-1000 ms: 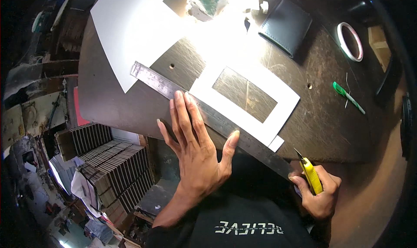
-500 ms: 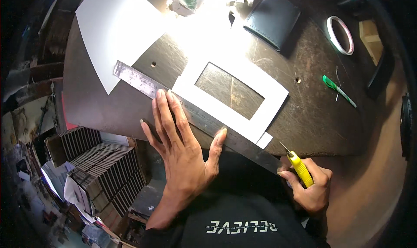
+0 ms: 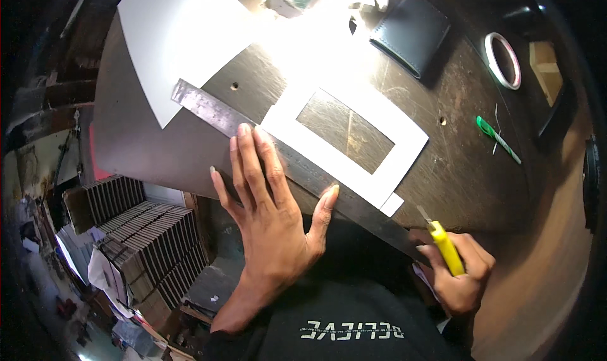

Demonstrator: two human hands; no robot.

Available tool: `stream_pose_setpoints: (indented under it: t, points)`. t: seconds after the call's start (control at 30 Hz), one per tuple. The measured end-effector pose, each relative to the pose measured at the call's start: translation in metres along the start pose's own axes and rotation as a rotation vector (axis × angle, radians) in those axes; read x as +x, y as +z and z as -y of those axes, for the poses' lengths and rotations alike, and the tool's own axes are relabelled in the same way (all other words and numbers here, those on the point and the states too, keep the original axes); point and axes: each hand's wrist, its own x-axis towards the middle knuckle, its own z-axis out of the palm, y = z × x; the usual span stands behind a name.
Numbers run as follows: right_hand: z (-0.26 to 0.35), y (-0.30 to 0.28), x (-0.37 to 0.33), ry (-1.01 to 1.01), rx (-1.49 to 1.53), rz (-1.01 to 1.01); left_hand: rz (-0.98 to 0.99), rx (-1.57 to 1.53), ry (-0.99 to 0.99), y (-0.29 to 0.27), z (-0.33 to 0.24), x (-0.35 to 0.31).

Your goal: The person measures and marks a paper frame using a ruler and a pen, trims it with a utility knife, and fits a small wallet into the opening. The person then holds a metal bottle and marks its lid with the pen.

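My left hand lies with its fingers spread, pressing on a long steel ruler. The ruler runs diagonally along the near edge of a white card frame that has a rectangular opening. A small white tab sticks out at the frame's near right corner. In my right hand is a yellow utility knife, its blade out and pointing up and away from me. The blade is apart from the card. My right thumb is close to the ruler's near end; whether they touch, I cannot tell.
A larger white sheet lies at the far left of the dark worktable. Toward the back are a glaring light and a black wallet. A tape roll and a green pen lie at right. Stacked striped boards stand lower left.
The whole view has shifted slightly, so the table things appear a little further right. The knife has turned a little in my right hand. My left hand stays on the ruler.
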Motion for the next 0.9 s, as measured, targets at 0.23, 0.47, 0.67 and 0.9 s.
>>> stream_pose_setpoints:
  t: [0.23, 0.47, 0.67, 0.9]
  points:
    - [0.024, 0.014, 0.024, -0.137, 0.085, -0.071, -0.004, -0.008, 0.003, -0.005, -0.003, 0.001]
    - [0.055, 0.035, 0.071, -0.356, -0.014, 0.277, 0.020, -0.024, 0.000, -0.007, -0.002, 0.001]
    - [0.073, 0.047, 0.090, -0.381, 0.017, 0.276, 0.042, -0.090, -0.031, -0.010, -0.001, 0.001]
    - [0.077, 0.044, 0.092, -0.356, -0.066, 0.318, 0.063, -0.106, -0.023, -0.010, 0.000, 0.002]
